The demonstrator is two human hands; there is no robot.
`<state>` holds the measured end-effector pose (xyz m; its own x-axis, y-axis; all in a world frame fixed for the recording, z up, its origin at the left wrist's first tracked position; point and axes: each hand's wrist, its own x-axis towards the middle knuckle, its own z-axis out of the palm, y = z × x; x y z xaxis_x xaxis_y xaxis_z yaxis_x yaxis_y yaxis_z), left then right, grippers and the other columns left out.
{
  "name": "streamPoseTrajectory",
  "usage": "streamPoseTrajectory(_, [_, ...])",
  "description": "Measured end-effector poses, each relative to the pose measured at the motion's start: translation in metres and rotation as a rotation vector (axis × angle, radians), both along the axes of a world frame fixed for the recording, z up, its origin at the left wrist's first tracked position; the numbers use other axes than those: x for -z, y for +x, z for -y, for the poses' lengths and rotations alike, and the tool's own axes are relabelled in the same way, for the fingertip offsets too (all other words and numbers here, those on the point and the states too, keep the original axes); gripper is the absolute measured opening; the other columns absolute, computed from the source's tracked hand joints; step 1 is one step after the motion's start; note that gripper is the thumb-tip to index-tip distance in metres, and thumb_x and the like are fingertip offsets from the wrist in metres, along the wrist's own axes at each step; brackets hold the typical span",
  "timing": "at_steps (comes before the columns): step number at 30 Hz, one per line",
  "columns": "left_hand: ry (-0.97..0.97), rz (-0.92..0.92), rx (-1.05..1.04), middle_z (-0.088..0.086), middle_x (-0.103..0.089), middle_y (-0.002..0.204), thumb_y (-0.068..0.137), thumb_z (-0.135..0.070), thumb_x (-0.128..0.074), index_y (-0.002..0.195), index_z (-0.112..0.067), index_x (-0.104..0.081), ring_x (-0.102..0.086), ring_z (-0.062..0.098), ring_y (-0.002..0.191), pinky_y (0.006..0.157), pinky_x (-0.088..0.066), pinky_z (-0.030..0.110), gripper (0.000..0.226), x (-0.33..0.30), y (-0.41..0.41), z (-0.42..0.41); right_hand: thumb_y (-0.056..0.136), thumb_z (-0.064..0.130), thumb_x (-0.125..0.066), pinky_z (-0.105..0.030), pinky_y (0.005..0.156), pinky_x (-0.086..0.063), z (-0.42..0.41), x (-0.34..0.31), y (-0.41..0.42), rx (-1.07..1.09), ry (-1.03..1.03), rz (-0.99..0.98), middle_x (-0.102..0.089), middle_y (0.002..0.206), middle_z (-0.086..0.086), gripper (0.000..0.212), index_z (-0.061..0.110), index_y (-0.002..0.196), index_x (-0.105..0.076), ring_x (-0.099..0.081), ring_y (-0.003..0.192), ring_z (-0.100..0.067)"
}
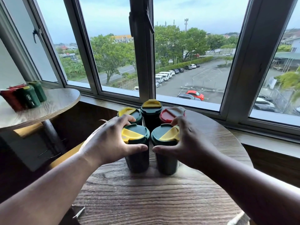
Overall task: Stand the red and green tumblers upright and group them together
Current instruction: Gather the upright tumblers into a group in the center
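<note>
Several tumblers stand upright in a tight cluster on a round wooden table point(146, 200). Two green tumblers with yellow-flapped lids are nearest me. My left hand point(110, 140) grips the left one point(138, 153), thumb in front and fingers over its far rim. My right hand point(186, 142) grips the right one point(165, 156) the same way. Behind them stand two more green tumblers point(129, 112) point(151, 111) and a red-lidded tumbler point(170, 114), partly hidden by my right fingers.
A second round table point(61, 101) at the left carries several more red and green tumblers point(30, 96) standing together. A window sill and frame point(211, 109) run right behind the cluster. A dark object point(78, 211) lies at the near table's left front edge.
</note>
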<state>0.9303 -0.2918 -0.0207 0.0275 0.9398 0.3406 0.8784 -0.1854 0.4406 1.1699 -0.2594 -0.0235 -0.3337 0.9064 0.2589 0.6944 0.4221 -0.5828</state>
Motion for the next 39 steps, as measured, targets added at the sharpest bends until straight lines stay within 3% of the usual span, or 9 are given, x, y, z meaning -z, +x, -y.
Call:
streamPoseTrajectory(5, [0.02,0.017,0.007,-0.018,-0.046,0.125,0.047,-0.083,-0.073,0.135,-0.044,-0.043,-0.047,0.003,0.116,0.098,-0.041,0.026,0.1,0.007,0.0,0.006,0.054,0.066,-0.08,-0.026,0.081,-0.038,0.0,0.004,0.007,-0.035,-0.004,0.004,-0.045,0.112,0.01,0.088,0.028,0.123,-0.041,-0.046,0.1,-0.01])
streamPoseTrajectory(8, [0.029,0.069,-0.019,-0.015,-0.046,0.124,0.052,-0.07,-0.081,0.138,-0.042,-0.038,-0.05,0.006,0.114,0.092,-0.039,0.022,0.1,0.014,-0.001,0.008,0.054,0.057,-0.085,-0.024,0.076,-0.039,0.002,0.012,0.01,-0.035,0.007,-0.068,-0.051,0.1,0.015,0.087,0.031,0.124,-0.04,-0.051,0.092,-0.008])
streamPoseTrajectory(10, [0.037,0.109,-0.021,-0.009,-0.052,0.123,0.052,-0.063,-0.086,0.136,-0.044,-0.035,-0.055,0.011,0.111,0.091,-0.043,0.025,0.1,0.017,-0.002,0.007,0.054,0.053,-0.085,-0.021,0.073,-0.04,0.001,0.018,0.01,-0.041,0.032,-0.118,-0.052,0.093,0.02,0.086,0.032,0.124,-0.04,-0.052,0.085,-0.002])
streamPoseTrajectory(14, [0.028,0.136,-0.036,-0.003,-0.057,0.117,0.043,-0.074,-0.078,0.133,-0.049,-0.031,-0.06,0.015,0.103,0.092,-0.051,0.035,0.105,0.018,-0.005,0.002,0.05,0.057,-0.08,-0.011,0.067,-0.039,-0.001,0.021,0.007,-0.052,0.047,-0.168,-0.052,0.088,0.024,0.078,0.04,0.112,-0.035,-0.05,0.08,0.014])
streamPoseTrajectory(18, [0.028,0.141,-0.038,-0.004,-0.059,0.114,0.044,-0.069,-0.083,0.132,-0.047,-0.032,-0.061,0.013,0.101,0.091,-0.051,0.035,0.103,0.017,-0.006,-0.001,0.047,0.059,-0.08,-0.024,0.071,-0.043,-0.005,0.025,0.004,-0.053,0.031,-0.19,-0.054,0.091,0.02,0.081,0.042,0.111,-0.033,-0.051,0.081,0.009])
streamPoseTrajectory(24, [0.035,0.13,-0.033,-0.007,-0.058,0.113,0.048,-0.066,-0.085,0.132,-0.046,-0.032,-0.062,0.012,0.099,0.091,-0.051,0.036,0.101,0.018,-0.011,-0.004,0.048,0.059,-0.082,-0.022,0.072,-0.04,-0.009,0.025,0.003,-0.045,0.029,-0.19,-0.052,0.091,0.021,0.09,0.032,0.123,-0.039,-0.052,0.082,0.004])
streamPoseTrajectory(27, [0.043,0.136,-0.027,-0.008,-0.058,0.112,0.048,-0.066,-0.086,0.131,-0.045,-0.033,-0.061,0.011,0.099,0.091,-0.052,0.036,0.101,0.018,-0.011,-0.004,0.048,0.061,-0.081,-0.026,0.076,-0.043,-0.011,0.026,0.002,-0.047,0.043,-0.185,-0.052,0.094,0.019,0.088,0.033,0.12,-0.039,-0.053,0.088,-0.008])
streamPoseTrajectory(32, [0.053,0.13,-0.026,-0.007,-0.057,0.111,0.045,-0.069,-0.083,0.131,-0.042,-0.035,-0.061,0.012,0.1,0.091,-0.051,0.034,0.102,0.017,-0.011,-0.007,0.054,0.052,-0.088,-0.026,0.075,-0.042,-0.01,0.023,0.003,-0.051,0.052,-0.164,-0.052,0.094,0.017,0.08,0.039,0.111,-0.032,-0.053,0.088,-0.008])
streamPoseTrajectory(39, [0.009,0.078,-0.011,-0.007,-0.053,0.119,0.055,-0.061,-0.087,0.132,-0.04,-0.036,-0.054,0.011,0.11,0.093,-0.042,0.027,0.094,0.015,-0.014,-0.008,0.053,0.059,-0.082,-0.03,0.084,-0.047,-0.013,0.023,0.002,-0.063,0.037,-0.139,-0.053,0.103,0.014,0.084,0.037,0.118,-0.035,-0.054,0.095,-0.011])
